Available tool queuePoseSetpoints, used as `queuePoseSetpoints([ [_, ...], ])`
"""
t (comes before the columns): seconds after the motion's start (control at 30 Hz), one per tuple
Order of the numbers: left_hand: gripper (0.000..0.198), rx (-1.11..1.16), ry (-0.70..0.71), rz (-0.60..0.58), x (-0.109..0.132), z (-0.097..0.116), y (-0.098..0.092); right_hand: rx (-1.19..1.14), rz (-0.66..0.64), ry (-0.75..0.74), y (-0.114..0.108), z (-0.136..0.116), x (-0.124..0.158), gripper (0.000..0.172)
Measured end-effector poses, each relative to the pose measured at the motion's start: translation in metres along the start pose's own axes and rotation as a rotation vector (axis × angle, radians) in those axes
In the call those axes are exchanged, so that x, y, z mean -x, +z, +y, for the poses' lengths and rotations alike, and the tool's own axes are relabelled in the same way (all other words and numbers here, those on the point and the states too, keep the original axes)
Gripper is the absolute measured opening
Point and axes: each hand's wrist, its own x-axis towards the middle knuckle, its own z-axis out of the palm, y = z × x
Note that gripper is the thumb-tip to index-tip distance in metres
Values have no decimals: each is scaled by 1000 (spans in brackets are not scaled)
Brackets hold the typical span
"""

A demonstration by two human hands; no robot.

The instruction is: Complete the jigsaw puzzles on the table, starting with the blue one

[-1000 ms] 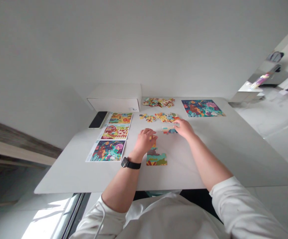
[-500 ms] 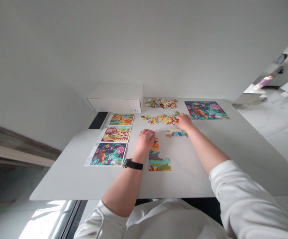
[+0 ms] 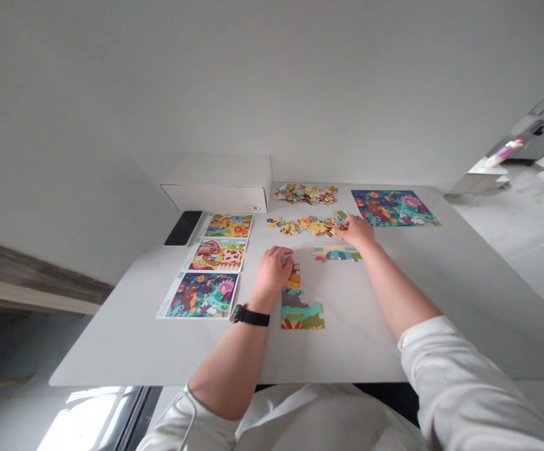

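Black phone point(image 3: 183, 228): lies flat at the left edge of the white table point(image 3: 441, 300), just beside the reference cards.

Three reference cards: arranged in a column, near card point(image 3: 201, 294), middle card point(image 3: 216, 254), far card point(image 3: 228, 225). A white box point(image 3: 220, 183) stands behind the far card, against the wall.

Left hand point(image 3: 274, 269): palm down, fingers curled and held together, resting on the far end of the partly assembled puzzle section point(image 3: 302, 310). Whether it grips a piece cannot be determined. A black watch point(image 3: 249, 315) is on the wrist. The section lies near the table's front edge, just right of the hand.

Loose pieces point(image 3: 304, 225): spread in a row beyond both hands. A denser heap of pieces point(image 3: 305, 194) lies further back, close to the box.

Joined strip point(image 3: 336, 253): a short run of connected pieces, lying between the row and the assembled section, just beside the right wrist.

Right hand point(image 3: 359, 232): palm down, fingertips on the right end of the loose row. Pinch or flat contact cannot be determined.

Finished puzzle point(image 3: 391, 208): lies flat at the far right, near the right hand but apart from it.
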Motion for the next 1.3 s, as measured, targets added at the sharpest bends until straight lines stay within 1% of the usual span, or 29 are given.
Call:
queuePoseSetpoints([
  [0.1,20,7,3,6,0,-1,1,-60,19,11,1,6,-4,46],
  [0.2,21,17,8,14,0,-2,2,-110,6,3,5,10,-13,33],
  [0.27,22,21,8,18,0,-2,2,-138,-11,15,6,12,-21,28],
  [0.43,23,29,6,25,-1,-2,3,-245,-37,49,8,12,-36,27],
  [0.53,23,39,15,26,-1,-2,4,-303,-16,49,10,12,-37,24],
  [0.6,23,46,21,26,-1,-3,5,-345,29,10,11,14,-36,26],
  [0.77,23,54,27,27,-1,-4,6,-499,133,-153,13,22,-28,30],
  [0.83,21,57,28,22,-1,-4,6,-531,173,-175,11,27,-26,30],
  [0.9,22,62,25,22,-1,-4,5,-546,227,-135,8,33,-25,29],
  [1.0,28,77,9,43,-1,-5,6,-568,292,-15,4,44,-24,28],
  [1.07,31,85,3,51,-1,-6,6,-572,303,50,3,50,-22,25],
  [1.13,31,84,7,50,-2,-7,7,-551,288,89,5,54,-18,22],
  [1.2,28,72,13,46,-2,-8,7,-535,254,92,8,52,-14,18],
  [1.3,25,47,13,36,-2,-7,6,-557,203,7,11,45,-11,17],
])
